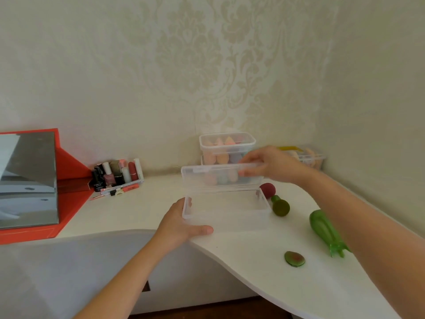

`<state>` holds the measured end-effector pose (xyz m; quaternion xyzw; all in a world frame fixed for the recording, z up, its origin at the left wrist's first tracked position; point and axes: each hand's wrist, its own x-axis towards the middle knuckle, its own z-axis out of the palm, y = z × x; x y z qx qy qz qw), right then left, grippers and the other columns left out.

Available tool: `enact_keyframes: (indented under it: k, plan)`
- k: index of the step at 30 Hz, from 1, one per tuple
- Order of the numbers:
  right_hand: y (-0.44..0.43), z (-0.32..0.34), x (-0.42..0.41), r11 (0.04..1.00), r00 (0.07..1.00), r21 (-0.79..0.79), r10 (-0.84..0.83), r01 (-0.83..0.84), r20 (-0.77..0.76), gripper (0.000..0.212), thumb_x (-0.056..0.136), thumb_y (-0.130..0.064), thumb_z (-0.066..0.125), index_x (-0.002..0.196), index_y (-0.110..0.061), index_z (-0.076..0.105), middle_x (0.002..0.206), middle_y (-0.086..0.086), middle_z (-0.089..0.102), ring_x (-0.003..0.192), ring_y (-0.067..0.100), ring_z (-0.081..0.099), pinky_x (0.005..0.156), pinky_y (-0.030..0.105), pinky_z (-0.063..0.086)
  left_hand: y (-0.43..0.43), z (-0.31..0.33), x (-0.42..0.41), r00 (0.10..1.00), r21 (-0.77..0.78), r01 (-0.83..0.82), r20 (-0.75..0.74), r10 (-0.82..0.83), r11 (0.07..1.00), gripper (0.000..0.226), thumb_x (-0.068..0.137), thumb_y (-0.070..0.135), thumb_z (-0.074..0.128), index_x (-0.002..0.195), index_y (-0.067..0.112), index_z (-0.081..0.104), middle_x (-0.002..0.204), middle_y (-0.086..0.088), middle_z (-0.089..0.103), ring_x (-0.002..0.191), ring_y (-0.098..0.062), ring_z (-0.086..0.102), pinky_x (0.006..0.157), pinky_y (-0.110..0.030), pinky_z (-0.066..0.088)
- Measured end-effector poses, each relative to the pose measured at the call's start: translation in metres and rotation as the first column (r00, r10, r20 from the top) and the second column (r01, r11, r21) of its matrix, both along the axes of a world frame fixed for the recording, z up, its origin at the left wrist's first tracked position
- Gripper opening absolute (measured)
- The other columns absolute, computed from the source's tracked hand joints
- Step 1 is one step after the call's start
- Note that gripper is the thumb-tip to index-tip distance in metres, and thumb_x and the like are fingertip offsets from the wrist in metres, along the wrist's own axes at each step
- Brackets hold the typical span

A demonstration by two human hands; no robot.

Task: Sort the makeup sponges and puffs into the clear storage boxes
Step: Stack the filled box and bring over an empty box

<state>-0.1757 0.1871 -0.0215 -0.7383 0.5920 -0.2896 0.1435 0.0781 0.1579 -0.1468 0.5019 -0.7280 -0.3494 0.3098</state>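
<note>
Our left hand point(184, 223) grips the clear box point(226, 211) at its 8 o'clock corner, on the white table point(253, 263). Our right hand point(272, 164) pinches the raised lid point(216, 178) near 1 o'clock. From 2 to 5 o'clock of the box lie a red sponge point(268, 190), a green sponge point(280, 207), an avocado puff point(294, 258) and a long green sponge point(325, 230).

No text can be read — the print on the dark bottle point(98, 180) is blurred.

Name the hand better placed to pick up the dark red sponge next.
Right. The right hand holds the lid close above the dark red sponge, right of the clear box; the left hand grips the box's opposite side.
</note>
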Motion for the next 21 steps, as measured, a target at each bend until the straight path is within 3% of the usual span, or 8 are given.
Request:
enact_keyframes:
  k: [4,6,8,12,15,18,20,21]
  plan:
    - [-0.033,-0.006,-0.005,0.945,0.945,0.001,-0.326,0.326,0.005,0.047,0.082,-0.054,0.062,0.085,-0.007,0.065,0.078,0.009,0.06,0.074,0.02,0.058,0.064,0.032,0.043,0.004,0.005,0.0,1.0,0.022,0.013,0.017,-0.014,1.0,0.114,0.031,0.066,0.075,0.132,0.025,0.04,0.125,0.013,0.047,0.114,-0.008,0.045,0.086,-0.02,0.034]
    - [-0.043,-0.012,-0.008,0.891,0.893,0.053,-0.451,0.451,-0.014,0.052,0.082,-0.058,0.059,0.065,-0.01,0.049,0.064,0.007,0.049,0.06,0.019,0.049,0.055,0.029,0.035,0.007,0.006,0.001,1.0,0.027,0.018,0.02,-0.019,0.999,0.112,0.033,0.064,0.076,0.132,0.027,0.038,0.125,0.015,0.047,0.112,-0.006,0.045,0.079,-0.015,0.033]
    - [-0.051,-0.02,-0.012,0.862,0.865,0.074,-0.501,0.502,-0.036,0.046,0.083,-0.05,0.063,0.063,-0.014,0.042,0.062,0.001,0.047,0.064,0.019,0.049,0.054,0.027,0.034,0.009,0.008,0.001,0.999,0.034,0.026,0.02,-0.026,0.999,0.109,0.031,0.065,0.075,0.128,0.032,0.037,0.124,0.017,0.047,0.11,-0.005,0.045,0.076,-0.01,0.032]
    - [-0.062,-0.039,-0.015,0.881,0.896,0.164,-0.435,0.443,-0.085,0.031,0.084,-0.028,0.07,0.062,-0.012,0.053,0.065,0.002,0.059,0.069,0.021,0.057,0.065,0.028,0.044,0.012,0.007,0.002,0.999,0.034,0.015,0.043,-0.016,0.999,0.101,0.031,0.07,0.075,0.119,0.043,0.036,0.123,0.02,0.047,0.118,-0.01,0.044,0.094,-0.025,0.037]
    - [-0.057,-0.036,-0.021,0.927,0.944,0.178,-0.324,0.33,-0.062,0.019,0.088,-0.022,0.064,0.074,-0.01,0.067,0.077,0.008,0.068,0.066,0.016,0.058,0.06,0.023,0.045,0.012,0.004,0.001,0.999,0.006,-0.009,0.043,0.009,1.0,0.11,0.027,0.081,0.071,0.124,0.043,0.038,0.12,0.025,0.046,0.126,-0.014,0.041,0.109,-0.04,0.031]
    - [-0.034,-0.014,-0.031,0.951,0.954,0.216,-0.166,0.223,-0.251,0.015,0.09,-0.028,0.059,0.093,-0.018,0.07,0.09,-0.002,0.071,0.07,0.007,0.063,0.065,0.021,0.047,0.018,0.007,-0.003,1.0,0.001,-0.021,0.009,0.021,1.0,0.082,0.034,0.071,0.074,0.107,0.051,0.043,0.109,0.038,0.045,0.117,-0.008,0.046,0.111,-0.044,0.027]
    - [-0.011,0.0,-0.041,0.938,0.919,0.274,-0.095,0.211,-0.383,0.018,0.089,-0.036,0.06,0.1,-0.025,0.067,0.093,-0.01,0.069,0.077,0.004,0.065,0.072,0.022,0.05,0.021,0.008,-0.005,0.998,0.009,-0.061,-0.035,0.061,0.998,0.093,0.045,0.058,0.084,0.126,0.051,0.038,0.13,0.026,0.046,0.128,-0.016,0.041,0.112,-0.044,0.027]
    - [0.002,0.004,-0.045,0.927,0.897,0.297,-0.081,0.228,-0.434,0.022,0.088,-0.041,0.061,0.104,-0.027,0.066,0.091,-0.014,0.066,0.08,0.004,0.064,0.073,0.022,0.05,0.022,0.009,-0.005,0.993,0.027,-0.096,-0.061,0.097,0.995,0.107,0.053,0.048,0.087,0.141,0.04,0.028,0.145,0.015,0.037,0.136,-0.02,0.033,0.114,-0.042,0.025]
